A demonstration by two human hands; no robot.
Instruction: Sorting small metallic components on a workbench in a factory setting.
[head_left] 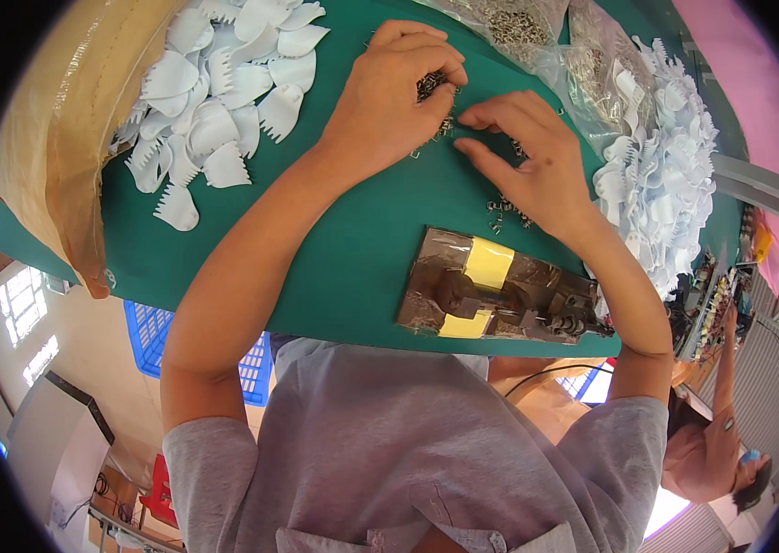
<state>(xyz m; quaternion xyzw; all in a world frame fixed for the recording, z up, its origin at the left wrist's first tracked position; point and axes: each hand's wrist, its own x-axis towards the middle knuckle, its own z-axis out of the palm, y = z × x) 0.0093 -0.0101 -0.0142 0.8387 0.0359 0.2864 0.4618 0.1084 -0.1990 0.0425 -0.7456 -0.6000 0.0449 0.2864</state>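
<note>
My left hand (398, 92) is at the far middle of the green table, its fingers curled round small metal clips (428, 85). Thumb and forefinger nearly meet there, and more clips spill out below the thumb. Facing it from the right, my right hand (537, 157) has thumb and forefinger apart, with nothing visible between their tips. A few clips show behind its curled fingers, and loose clips (503, 214) lie under its wrist side. Nearer me sits a dark, tape-wrapped block (426, 276) with yellow strips and a metal mechanism on top; my right forearm passes beside its right end.
White, toothed plastic pieces (214, 129) lie heaped at the left, next to a brown sack (48, 157). Another white heap (661, 175) is at the right. Clear plastic bags of metal parts (518, 28) stand at the far edge. A blue crate (145, 336) is below the table; a person (712, 452) is beyond at right.
</note>
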